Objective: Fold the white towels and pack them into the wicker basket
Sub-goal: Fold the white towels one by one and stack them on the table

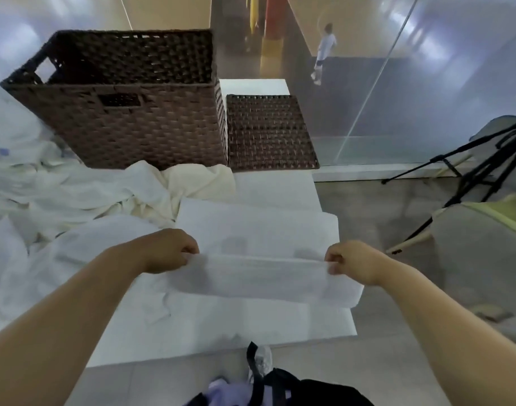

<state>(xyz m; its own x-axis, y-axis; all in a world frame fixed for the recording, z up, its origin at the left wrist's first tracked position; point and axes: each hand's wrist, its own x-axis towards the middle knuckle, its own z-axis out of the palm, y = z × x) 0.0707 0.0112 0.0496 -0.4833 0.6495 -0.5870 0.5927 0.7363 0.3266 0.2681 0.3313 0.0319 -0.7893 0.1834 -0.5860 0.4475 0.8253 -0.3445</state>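
A white towel (259,244) lies spread on the white table (221,323) in front of me, its near edge lifted. My left hand (170,250) pinches the left corner of that edge and my right hand (350,262) pinches the right corner, so the edge is stretched between them. The dark brown wicker basket (128,112) stands at the back left of the table, open at the top, with nothing visible inside. A heap of crumpled white and cream towels (75,194) lies to the left, between the basket and my left arm.
A flat brown wicker lid (270,131) lies right of the basket. The table's right edge runs close to my right hand. A black tripod (470,183) and a grey chair (485,250) stand on the floor to the right. A glass wall is behind.
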